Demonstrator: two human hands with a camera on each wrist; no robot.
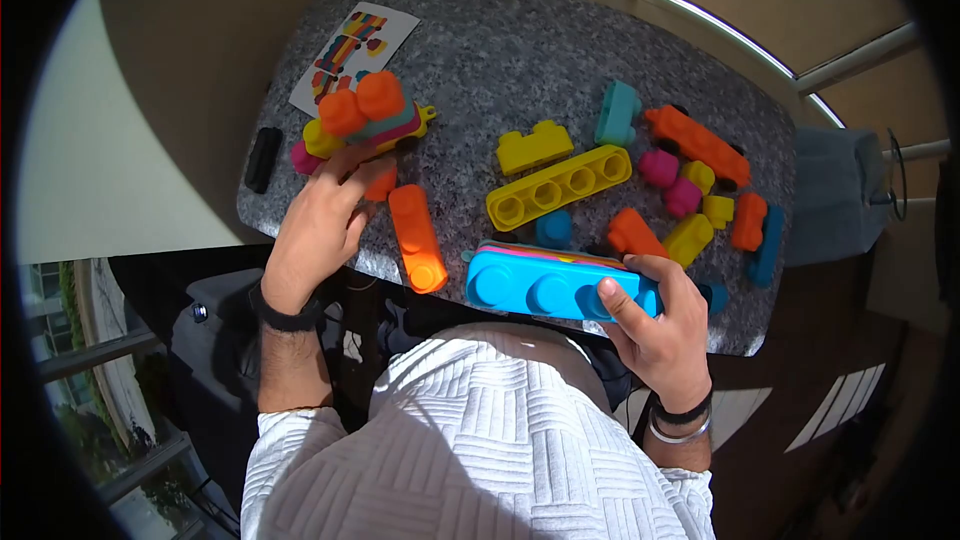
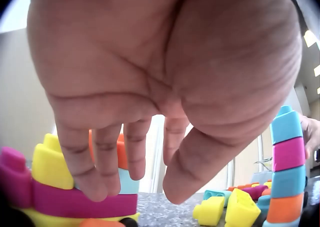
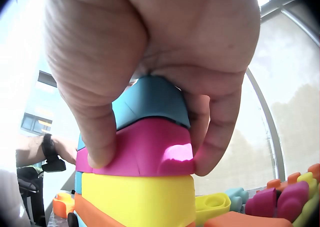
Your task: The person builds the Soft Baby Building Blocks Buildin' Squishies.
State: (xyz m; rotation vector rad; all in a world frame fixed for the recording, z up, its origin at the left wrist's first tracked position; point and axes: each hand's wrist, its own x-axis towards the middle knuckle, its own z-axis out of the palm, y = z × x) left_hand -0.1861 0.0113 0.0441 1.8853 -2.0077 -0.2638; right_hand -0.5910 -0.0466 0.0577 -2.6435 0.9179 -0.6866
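Blue-faced stack [image 1: 530,302] is clamped in right grip [image 1: 664,332], left grip [image 1: 316,222] apart, printed sheet [image 1: 352,52] beyond.

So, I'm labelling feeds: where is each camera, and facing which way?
Head: on the head, facing forward and down at the table; left hand, right hand, shirt show.
Left wrist: worn there, facing past the palm toward blocks; right hand partly shows.
Right wrist: worn there, facing past gripping fingers at the stack; left forearm shows.
Head and right wrist share the stack.
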